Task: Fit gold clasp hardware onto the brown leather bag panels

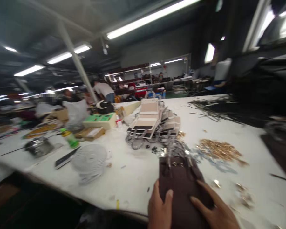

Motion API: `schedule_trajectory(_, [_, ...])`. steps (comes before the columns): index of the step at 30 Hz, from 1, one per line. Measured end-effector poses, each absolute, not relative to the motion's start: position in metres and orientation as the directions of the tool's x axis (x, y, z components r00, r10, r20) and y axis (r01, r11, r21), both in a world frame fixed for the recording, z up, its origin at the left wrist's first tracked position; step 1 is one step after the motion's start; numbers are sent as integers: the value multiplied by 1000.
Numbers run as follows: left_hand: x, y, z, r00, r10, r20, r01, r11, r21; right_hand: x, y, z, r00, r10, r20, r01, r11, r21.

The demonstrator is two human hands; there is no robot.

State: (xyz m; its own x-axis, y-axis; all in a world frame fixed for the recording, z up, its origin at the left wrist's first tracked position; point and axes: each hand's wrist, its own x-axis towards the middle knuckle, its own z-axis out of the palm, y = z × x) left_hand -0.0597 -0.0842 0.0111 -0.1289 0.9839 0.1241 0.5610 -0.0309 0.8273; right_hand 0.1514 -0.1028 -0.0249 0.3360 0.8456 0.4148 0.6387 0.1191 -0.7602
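Observation:
A dark brown bag piece [178, 190], with plastic-wrapped handles [176, 148] and small metal fittings near its top, lies at the table's front edge. My left hand [160, 205] grips its left edge, the thumb on the face and the other fingers partly hidden behind. On the right side my right hand [213, 206] holds the same bag piece, with fingers across its face. Just beyond stands a stack of beige and black bag pieces [146, 117] with wrapped handles. Gold-coloured metal parts [219, 149] lie in a pile to the right, and a few loose ones [244, 195] lie nearer.
On the white table [126, 178], left of the hands, lies a coil of pale strip [89, 160]. Farther left are a green-labelled bottle [70, 138], a metal pot [38, 147] and a box [100, 121]. Black straps [214, 106] lie back right. A person [105, 89] bends over in the background.

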Motion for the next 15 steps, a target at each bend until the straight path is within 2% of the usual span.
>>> schedule_trajectory(3, [-57, -65, 10, -72, 979, 191, 634, -103, 766, 154, -99, -19, 382, 857, 347, 633, 31, -774])
schedule_trajectory(5, [-56, -56, 9, -17, 947, 321, 703, -217, 677, 153, -101, -13, 385, 864, 325, 627, 14, -779])
schedule_trajectory(7, [-57, -54, 12, 81, 860, 504, 749, -386, 538, 150, -109, -7, 379, 867, 324, 626, 18, -779])
schedule_trajectory(9, [-57, -56, 15, 284, 742, 607, 747, -568, 345, 148, -120, -2, 361, 868, 342, 629, 44, -776])
schedule_trajectory(12, [-55, -56, 15, 596, 579, 557, 649, -755, 91, 153, -137, 2, 335, 862, 382, 630, 97, -771])
schedule_trajectory(13, [-55, -55, 13, 642, 561, 524, 629, -775, 60, 159, -142, 3, 340, 855, 393, 631, 103, -769])
schedule_trajectory(15, [-54, -53, 8, 645, 583, 494, 638, -767, 72, 182, -150, 3, 388, 824, 414, 644, 78, -761])
